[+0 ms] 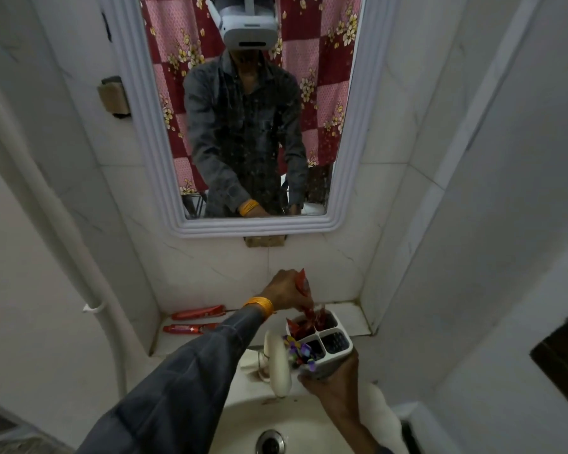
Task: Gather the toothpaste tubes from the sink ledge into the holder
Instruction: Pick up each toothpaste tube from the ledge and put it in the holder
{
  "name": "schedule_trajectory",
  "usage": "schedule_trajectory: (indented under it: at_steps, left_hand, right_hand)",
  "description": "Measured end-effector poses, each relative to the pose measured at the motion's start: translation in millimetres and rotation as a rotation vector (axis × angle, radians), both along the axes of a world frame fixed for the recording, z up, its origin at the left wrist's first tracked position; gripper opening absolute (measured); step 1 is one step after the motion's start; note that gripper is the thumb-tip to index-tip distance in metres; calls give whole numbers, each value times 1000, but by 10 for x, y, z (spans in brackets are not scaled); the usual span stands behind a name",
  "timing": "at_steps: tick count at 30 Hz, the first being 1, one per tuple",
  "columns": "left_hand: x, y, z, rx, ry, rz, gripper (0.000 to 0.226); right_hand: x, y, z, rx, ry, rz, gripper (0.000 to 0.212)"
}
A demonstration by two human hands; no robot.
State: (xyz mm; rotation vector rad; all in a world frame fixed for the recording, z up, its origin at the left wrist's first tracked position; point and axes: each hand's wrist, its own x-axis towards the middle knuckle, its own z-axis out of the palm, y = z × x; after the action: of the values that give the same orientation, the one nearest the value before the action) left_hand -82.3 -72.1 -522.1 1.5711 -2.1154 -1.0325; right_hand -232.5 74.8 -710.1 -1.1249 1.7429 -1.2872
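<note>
White tiled sink ledge [348,317] below mirror [250,109]. Left hand [284,290] gripping red toothpaste tube [304,298] over holder [325,342], steadied by right hand [333,378]. Two red tubes [197,321] at ledge's left end.

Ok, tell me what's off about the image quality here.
Head view: dim, flat light; wide-angle lens bends the wall edges and mirror frame. The tube in the left hand is motion-smeared over the holder steadied by the right hand. The ledge tubes stay sharp.
</note>
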Motion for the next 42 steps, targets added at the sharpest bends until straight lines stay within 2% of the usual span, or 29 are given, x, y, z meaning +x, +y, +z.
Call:
schedule_trajectory:
  at_steps: [6, 11, 16, 19, 21, 22, 24, 26, 28, 29, 30, 31, 32, 33, 35, 37, 39, 42]
  left_hand:
    - [-155, 49, -79, 13, 10, -48, 37]
    - [-188, 97, -183, -76, -150, -100, 35]
    - [-52, 53, -63, 14, 35, -128, 37]
    - [135, 31, -9, 22, 130, -65, 37]
    - [331, 27, -80, 29, 142, 18, 27]
    - [445, 42, -125, 11, 127, 62, 21]
    - [741, 68, -281, -78, -32, 205, 12]
    - [1118, 139, -503, -70, -228, 359, 22]
    - [1602, 102, -1034, 44, -337, 390, 43]
    - [1831, 37, -1354, 100, -314, 422, 48]
    - [1925, 129, -1380, 108, -296, 457, 47]
    - [2049, 138, -1563, 116, -182, 509, 44]
    - [2123, 101, -1733, 51, -218, 500, 40]
    - [2086, 101, -1715, 59, -151, 531, 37]
    - [1881, 275, -1334, 28, -175, 491, 44]
    - [1771, 291, -1250, 4, -329, 412, 35]
    - [1707, 255, -1161, -3, -315, 357, 38]
    - [1590, 180, -858, -57, -370, 348, 37]
  right_hand:
    - [4, -8, 82, -40, -11, 40, 147]
    - [-25, -16, 26, -5, -27, 50, 142]
    - [-41, -33, 2, 5, 10, 26, 143]
    - [-28, -31, -42, -9, 6, 16, 145]
    - [-40, -52, -89, -1, 13, -4, 143]
    - [-53, -67, -114, -5, 21, -6, 141]
    - [-64, -68, -126, -7, 20, -20, 136]
    - [-77, -68, -165, -31, -5, -15, 131]
    - [-89, -71, -183, -50, -9, 11, 129]
    - [-95, -75, -193, -56, -17, 13, 128]
    - [-93, -77, -192, -65, -28, 18, 127]
    - [-105, -80, -197, -73, -40, 42, 125]
    - [-116, -93, -194, -80, -58, 71, 124]
    - [-120, -109, -198, -86, -86, 103, 124]
    - [-111, -113, -217, -106, -111, 127, 122]
    - [-112, -101, -188, -119, -118, 117, 118]
    - [-60, -87, -158, -144, -104, 115, 112]
    - [-47, -77, -166, -173, -105, 134, 116]
